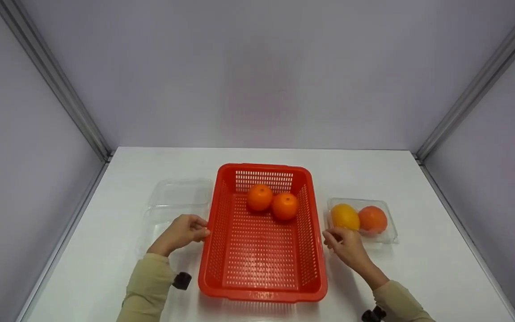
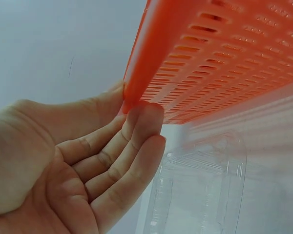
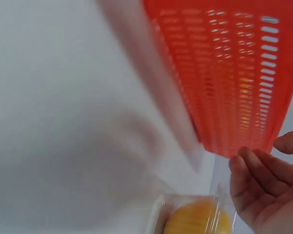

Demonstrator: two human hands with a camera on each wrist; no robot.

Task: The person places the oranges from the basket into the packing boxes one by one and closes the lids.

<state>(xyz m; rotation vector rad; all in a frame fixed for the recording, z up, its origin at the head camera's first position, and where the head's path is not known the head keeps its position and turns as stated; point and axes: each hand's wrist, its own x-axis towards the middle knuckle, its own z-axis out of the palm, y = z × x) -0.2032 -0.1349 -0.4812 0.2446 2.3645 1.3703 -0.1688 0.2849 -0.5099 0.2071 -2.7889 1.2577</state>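
A red perforated plastic basket (image 1: 262,259) stands in the middle of the white table with two oranges inside, one orange (image 1: 259,197) beside another orange (image 1: 284,206). At its left side my left hand (image 1: 181,233) pinches the rim (image 2: 154,46), thumb outside and fingers curled beneath. My right hand (image 1: 349,247) is at the opposite side, fingertips right at the rim's outer edge. In the right wrist view its thumb and bent fingers (image 3: 240,170) stand apart close to the basket's edge. Behind that hand, a clear plastic box (image 1: 389,233) holds a yellow fruit (image 1: 345,216) and an orange-red fruit (image 1: 373,219).
A clear plastic container (image 1: 181,192) with its lid folded open lies left of the basket, partly behind my left hand. Walls enclose the white table (image 1: 427,250) at the back (image 1: 257,80) and on both sides.
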